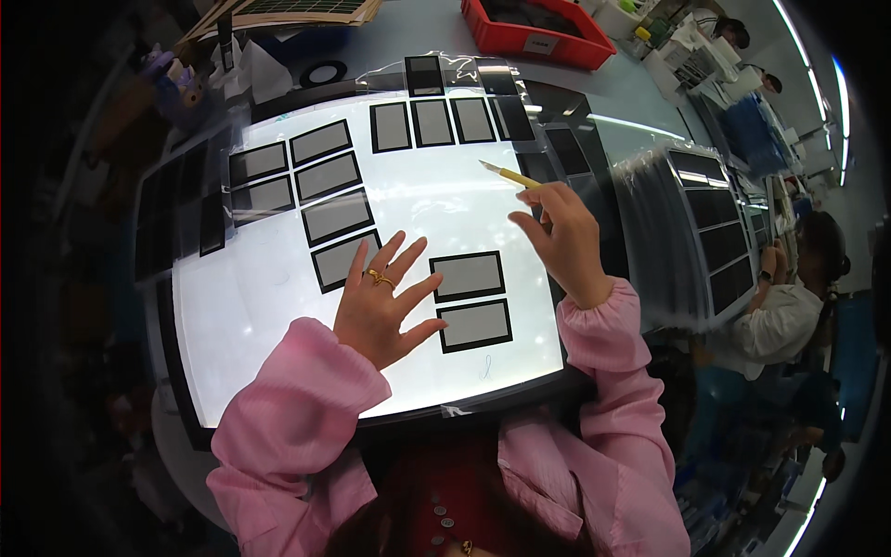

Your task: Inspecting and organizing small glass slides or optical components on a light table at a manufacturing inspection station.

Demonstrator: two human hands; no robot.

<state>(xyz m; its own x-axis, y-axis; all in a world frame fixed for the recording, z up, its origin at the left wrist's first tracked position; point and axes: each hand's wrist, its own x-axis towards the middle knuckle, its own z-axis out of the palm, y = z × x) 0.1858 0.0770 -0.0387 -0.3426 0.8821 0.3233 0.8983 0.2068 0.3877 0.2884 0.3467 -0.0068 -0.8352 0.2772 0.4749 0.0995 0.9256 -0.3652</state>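
Observation:
My left hand is spread flat over a lit white light panel, its fingers apart. Its fingertips lie beside a black-framed grey rectangular piece, partly covering it. Near its thumb are two more such pieces, an upper one and a lower one. My right hand is raised over the panel's right side, closed on a yellow craft knife whose blade points up and left. Several more framed pieces sit in a left group and in a row at the far edge.
Clear film with dark rectangles lies over the panel's left edge. A stack of filmed sheets stands on the right. Farther back are a red bin, a black tape ring and a purple figurine. A co-worker sits at right.

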